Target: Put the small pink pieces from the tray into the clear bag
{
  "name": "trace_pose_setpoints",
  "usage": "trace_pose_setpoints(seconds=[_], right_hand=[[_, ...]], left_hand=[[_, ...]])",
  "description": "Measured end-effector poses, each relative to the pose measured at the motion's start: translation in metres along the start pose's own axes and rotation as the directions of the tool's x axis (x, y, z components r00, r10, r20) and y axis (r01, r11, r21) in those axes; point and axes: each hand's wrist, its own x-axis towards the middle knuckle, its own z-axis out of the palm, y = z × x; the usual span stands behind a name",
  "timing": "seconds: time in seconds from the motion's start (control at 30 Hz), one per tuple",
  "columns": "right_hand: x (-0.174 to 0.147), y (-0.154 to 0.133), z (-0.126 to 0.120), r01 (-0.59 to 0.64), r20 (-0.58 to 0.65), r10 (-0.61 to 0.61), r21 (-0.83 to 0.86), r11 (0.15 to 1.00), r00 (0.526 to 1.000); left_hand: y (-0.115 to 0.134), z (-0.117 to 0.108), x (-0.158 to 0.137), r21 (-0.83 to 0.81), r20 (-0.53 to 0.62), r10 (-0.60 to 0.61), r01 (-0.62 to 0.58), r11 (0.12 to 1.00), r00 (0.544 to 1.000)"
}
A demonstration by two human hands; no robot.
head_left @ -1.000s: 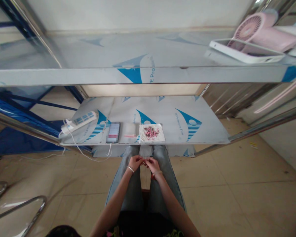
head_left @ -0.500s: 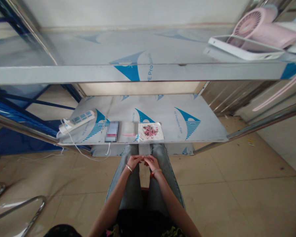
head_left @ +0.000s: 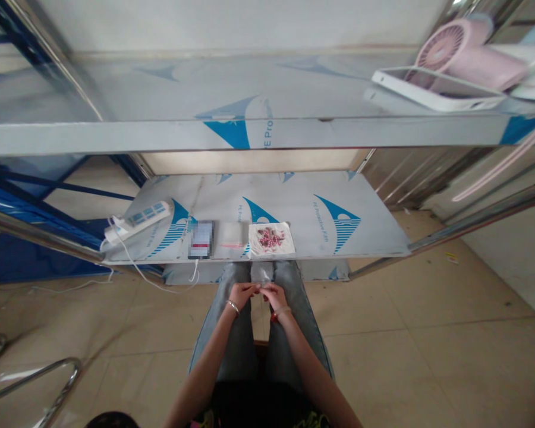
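Note:
My left hand [head_left: 244,293] and my right hand [head_left: 273,294] meet fingertip to fingertip above my knees, both closed in a pinch. A clear plastic bag [head_left: 262,272] extends from the fingers toward the shelf edge. Fine detail between the fingertips is too small to make out. Just beyond, on the lower shelf [head_left: 294,196], a heap of small red and pink beaded pieces [head_left: 271,238] lies on a white, crinkled sheet [head_left: 288,242]. Left of it rests a flat translucent bag [head_left: 232,235] with a red line near its front edge.
A phone [head_left: 201,239] with a white cable lies left of the bag, and a white power strip [head_left: 138,222] farther left. An upper shelf [head_left: 160,134] overhangs the workspace. It carries a pink handheld fan [head_left: 468,56] and a white tray-like frame [head_left: 437,89].
The clear bag between my knees looks more puffed and rounded than before. My hands stay together in nearly the same place; the view has shifted slightly.

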Motion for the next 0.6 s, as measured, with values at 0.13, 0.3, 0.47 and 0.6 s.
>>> trace_pose_setpoints(seconds=[0.13, 0.3, 0.47, 0.6], right_hand=[[-0.001, 0.001, 0.0, -0.008, -0.018, 0.007, -0.028, 1.0, 1.0], [-0.001, 0.004, 0.003, -0.042, -0.016, 0.042, -0.029, 0.999, 0.999], [0.003, 0.003, 0.007, -0.013, 0.054, 0.007, 0.114, 0.993, 0.999], [0.012, -0.006, 0.016, -0.001, 0.056, -0.009, 0.162, 0.987, 0.998]], left_hand=[[0.0, -0.002, -0.004, -0.003, -0.011, -0.005, 0.005, 1.0, 1.0], [-0.004, -0.002, -0.009, 0.004, -0.096, -0.017, 0.018, 1.0, 0.995], [0.001, -0.006, -0.008, 0.043, -0.167, -0.007, 0.015, 0.999, 0.986], [0.011, -0.016, -0.001, 0.077, -0.217, 0.025, -0.008, 0.997, 0.976]])
